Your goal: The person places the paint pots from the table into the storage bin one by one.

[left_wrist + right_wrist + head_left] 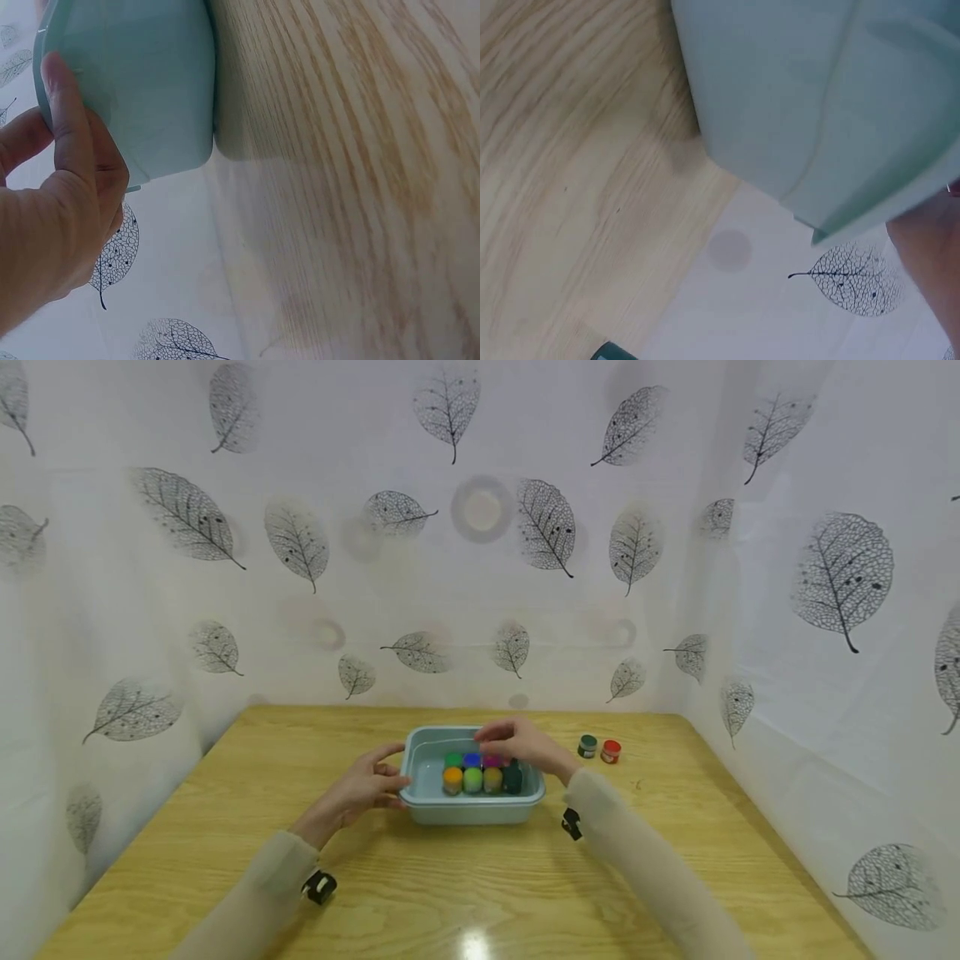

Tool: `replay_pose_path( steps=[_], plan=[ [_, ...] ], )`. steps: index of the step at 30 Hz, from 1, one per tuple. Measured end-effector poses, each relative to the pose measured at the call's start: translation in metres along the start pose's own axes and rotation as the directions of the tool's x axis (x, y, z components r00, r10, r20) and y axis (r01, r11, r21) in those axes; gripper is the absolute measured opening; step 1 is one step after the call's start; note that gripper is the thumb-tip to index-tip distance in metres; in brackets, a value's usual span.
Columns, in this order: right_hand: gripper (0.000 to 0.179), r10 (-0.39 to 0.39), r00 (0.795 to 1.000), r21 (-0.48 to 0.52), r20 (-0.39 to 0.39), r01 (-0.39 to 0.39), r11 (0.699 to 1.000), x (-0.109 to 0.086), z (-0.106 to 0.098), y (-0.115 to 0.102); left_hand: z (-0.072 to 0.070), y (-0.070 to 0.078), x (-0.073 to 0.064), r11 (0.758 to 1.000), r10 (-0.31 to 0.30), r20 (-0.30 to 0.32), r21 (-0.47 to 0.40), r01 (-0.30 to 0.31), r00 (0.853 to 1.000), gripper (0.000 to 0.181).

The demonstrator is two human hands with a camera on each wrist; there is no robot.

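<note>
A pale blue-green plastic tub (471,814) stands on the wooden table. Inside, small paint jars sit in rows, among them an orange jar (452,779), a light green jar (472,779) and a dark green jar (512,779). My left hand (367,789) grips the tub's left end, fingers around its rim and outer wall. Over the far right part of the tub reaches my right hand (517,745), its fingers bent above a magenta jar (491,761). A red bit (954,187) shows beside that hand in the right wrist view; whether it is held I cannot tell.
Right of the tub, a green paint jar (587,746) and a red paint jar (611,752) stand on the table (450,893). Behind and at both sides hangs a white curtain (480,593) printed with leaves. Each sleeve has a black wrist camera.
</note>
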State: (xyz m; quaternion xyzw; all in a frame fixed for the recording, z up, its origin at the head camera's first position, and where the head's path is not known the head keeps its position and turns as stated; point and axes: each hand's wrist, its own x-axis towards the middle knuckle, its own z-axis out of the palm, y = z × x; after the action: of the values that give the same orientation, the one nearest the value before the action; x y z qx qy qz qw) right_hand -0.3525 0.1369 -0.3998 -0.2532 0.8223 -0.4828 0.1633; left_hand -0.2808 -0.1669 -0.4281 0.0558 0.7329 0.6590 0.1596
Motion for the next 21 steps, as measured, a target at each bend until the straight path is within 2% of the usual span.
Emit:
replay_pose_path(
  steps=[7, 12, 21],
  plan=[
    [0.037, -0.011, 0.999, 0.075, -0.046, 0.015, 0.997, -0.011, -0.016, 0.001, 0.0, 0.002, 0.0, 1.0, 0.002, 0.01, 0.007, -0.002, 1.0, 0.072],
    [0.038, 0.01, 0.995, 0.113, -0.096, 0.001, 0.994, -0.018, -0.03, 0.011, 0.0, 0.004, 0.0, 1.0, -0.006, 0.009, 0.009, 0.006, 1.0, 0.072],
    [0.034, 0.06, 0.971, 0.151, -0.23, -0.025, 0.988, -0.034, -0.057, 0.037, -0.002, 0.001, 0.001, 1.0, 0.0, 0.015, 0.011, 0.0, 1.0, 0.07]
  ],
)
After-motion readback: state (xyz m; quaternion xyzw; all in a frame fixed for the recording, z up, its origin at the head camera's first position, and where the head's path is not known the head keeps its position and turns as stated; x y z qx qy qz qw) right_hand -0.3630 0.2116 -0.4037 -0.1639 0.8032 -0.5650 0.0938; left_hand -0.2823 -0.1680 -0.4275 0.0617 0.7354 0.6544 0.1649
